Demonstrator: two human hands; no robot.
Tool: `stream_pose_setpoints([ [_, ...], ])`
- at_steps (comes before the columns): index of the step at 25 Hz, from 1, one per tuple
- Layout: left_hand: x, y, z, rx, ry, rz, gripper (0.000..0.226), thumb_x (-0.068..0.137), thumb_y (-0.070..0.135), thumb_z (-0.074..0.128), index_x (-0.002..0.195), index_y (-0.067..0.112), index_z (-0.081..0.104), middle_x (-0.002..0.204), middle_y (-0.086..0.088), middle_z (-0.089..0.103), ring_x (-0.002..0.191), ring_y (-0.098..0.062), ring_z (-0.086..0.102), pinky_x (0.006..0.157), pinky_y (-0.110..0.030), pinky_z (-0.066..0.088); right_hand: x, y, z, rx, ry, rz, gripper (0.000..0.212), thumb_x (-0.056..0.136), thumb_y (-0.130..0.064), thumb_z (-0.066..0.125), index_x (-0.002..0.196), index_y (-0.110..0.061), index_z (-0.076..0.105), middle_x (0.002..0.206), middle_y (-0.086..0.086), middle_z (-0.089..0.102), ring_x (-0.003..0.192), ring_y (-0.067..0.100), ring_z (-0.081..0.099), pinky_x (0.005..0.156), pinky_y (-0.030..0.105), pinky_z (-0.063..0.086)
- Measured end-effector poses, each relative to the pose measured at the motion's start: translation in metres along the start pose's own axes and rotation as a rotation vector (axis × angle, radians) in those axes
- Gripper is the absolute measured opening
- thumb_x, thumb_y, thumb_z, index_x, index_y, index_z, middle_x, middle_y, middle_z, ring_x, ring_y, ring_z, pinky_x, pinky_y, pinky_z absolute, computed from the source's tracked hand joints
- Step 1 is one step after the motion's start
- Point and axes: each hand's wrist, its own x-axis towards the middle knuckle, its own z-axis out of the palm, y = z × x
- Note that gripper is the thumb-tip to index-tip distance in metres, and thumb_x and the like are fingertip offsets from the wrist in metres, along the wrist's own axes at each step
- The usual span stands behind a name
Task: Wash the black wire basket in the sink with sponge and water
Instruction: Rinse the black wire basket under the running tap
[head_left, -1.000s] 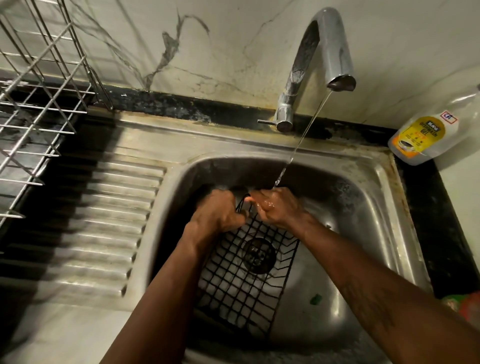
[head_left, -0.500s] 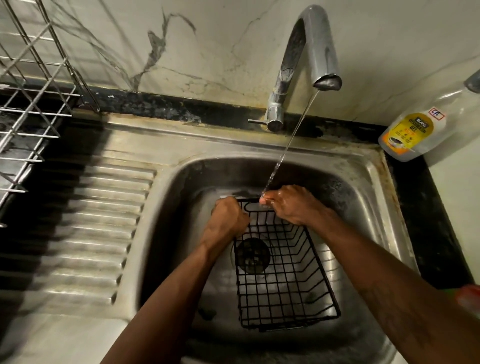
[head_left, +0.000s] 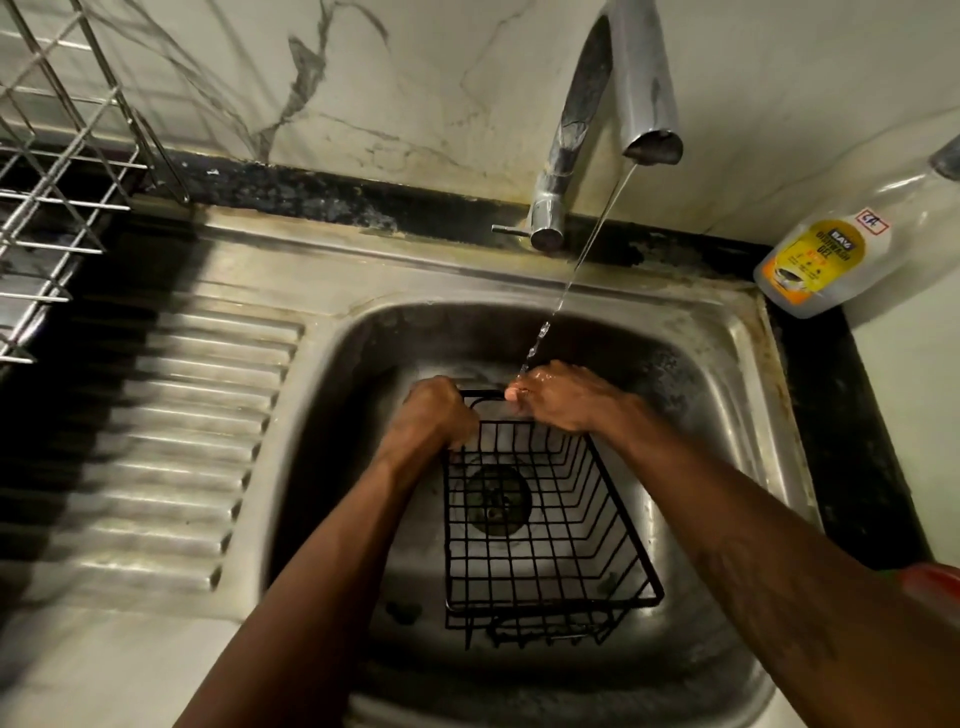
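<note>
Head view: the black wire basket (head_left: 545, 525) has swung upright in the sink (head_left: 727, 415); left hand (head_left: 436, 415) and right hand (head_left: 563, 397) grip its far rim, the right under the water stream (head_left: 576, 270); likely rinsing.

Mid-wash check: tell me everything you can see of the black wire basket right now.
The black wire basket is a rectangular, open-topped tray of thin dark wire in a square grid, with a thicker rim and short prongs below its near edge. It lies mouth up inside the steel sink, over the drain, which shows through its floor. The left hand has a grip on its far left corner. The wet right hand holds the far rim, where the tap's stream lands.
</note>
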Motion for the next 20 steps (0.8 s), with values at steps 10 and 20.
stream_pose_setpoints([
  [10,0.001,-0.004,-0.005,0.004,0.006,-0.034,0.014,0.088,0.023,0.068,0.084,0.01,0.064,0.096,-0.013,0.067,0.087,-0.028,0.068,0.072,-0.031,0.056,0.011,-0.027,-0.002,-0.096,0.051,-0.028,0.031,0.106,-0.044,0.037,0.12,-0.034,0.062,0.117,-0.001,0.065,0.11,0.023,0.062,0.091,0.041,0.048],
  [20,0.006,-0.004,-0.006,-0.043,0.037,-0.055,0.015,0.089,0.02,0.066,0.081,0.014,0.055,0.082,-0.003,0.057,0.068,-0.014,0.057,0.059,-0.027,0.047,0.004,-0.018,-0.009,-0.107,0.032,0.1,0.015,0.097,-0.013,0.058,0.11,-0.015,0.064,0.1,0.004,0.057,0.087,0.022,0.063,0.075,0.037,0.055],
])
